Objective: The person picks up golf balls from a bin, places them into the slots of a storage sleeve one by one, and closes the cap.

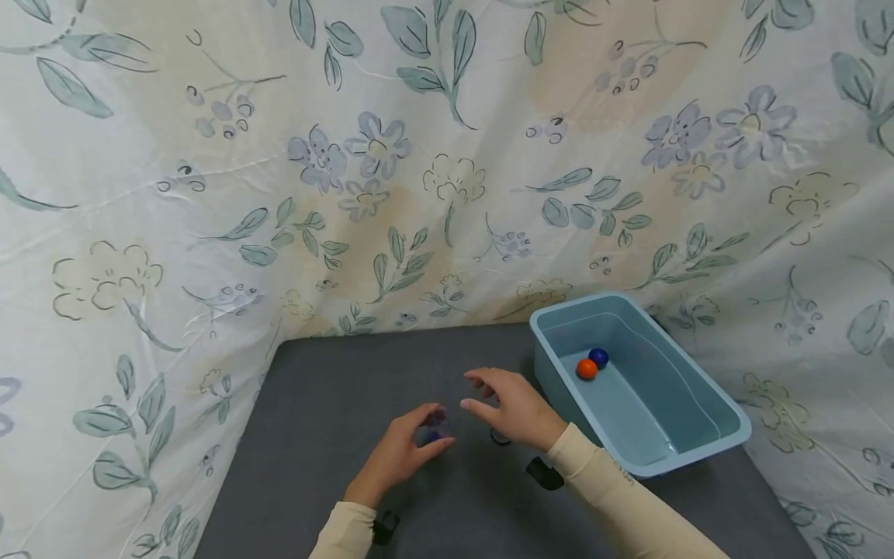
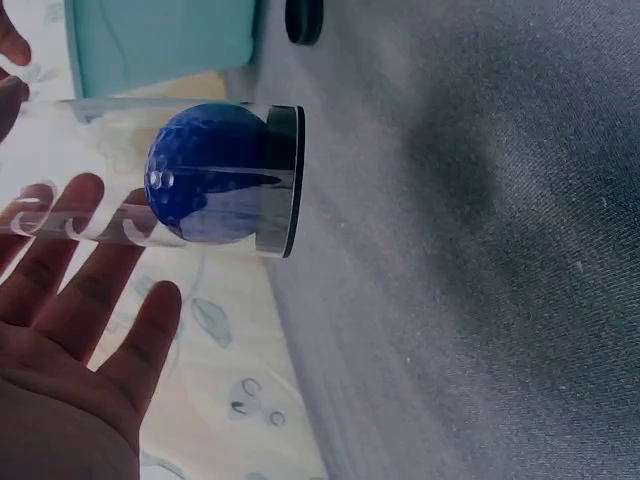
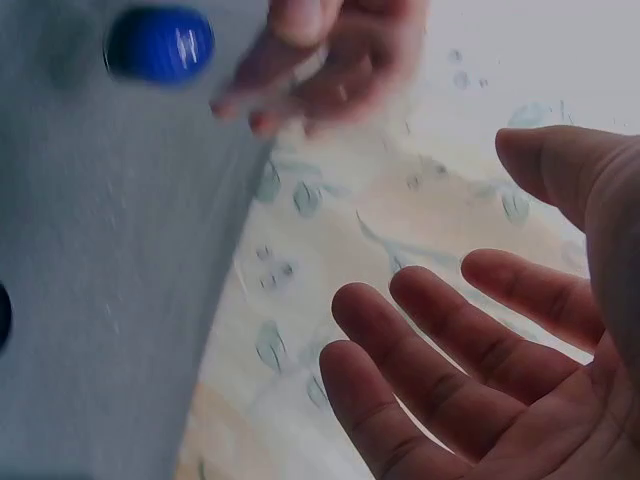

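My left hand (image 1: 401,450) holds a clear plastic tube (image 2: 120,140), fingers and thumb around its sides. A dimpled blue golf ball (image 2: 205,175) lies inside at the tube's lower end, against a dark-rimmed end cap (image 2: 285,185). In the head view the tube is small and partly hidden by the fingers. To its right my right hand (image 1: 517,407) hovers over the table with fingers spread and loosely bent, holding nothing. Below that hand a black round cap (image 1: 499,437) lies on the cloth, and it also shows at the top of the left wrist view.
A light blue plastic bin (image 1: 569,388) stands at the right, beside my right forearm. Inside it, an orange ball (image 1: 587,369) and a dark blue ball (image 1: 598,357) lie near the left wall. Dark grey cloth (image 1: 349,388) covers the table; a floral curtain (image 1: 447,194) hangs behind.
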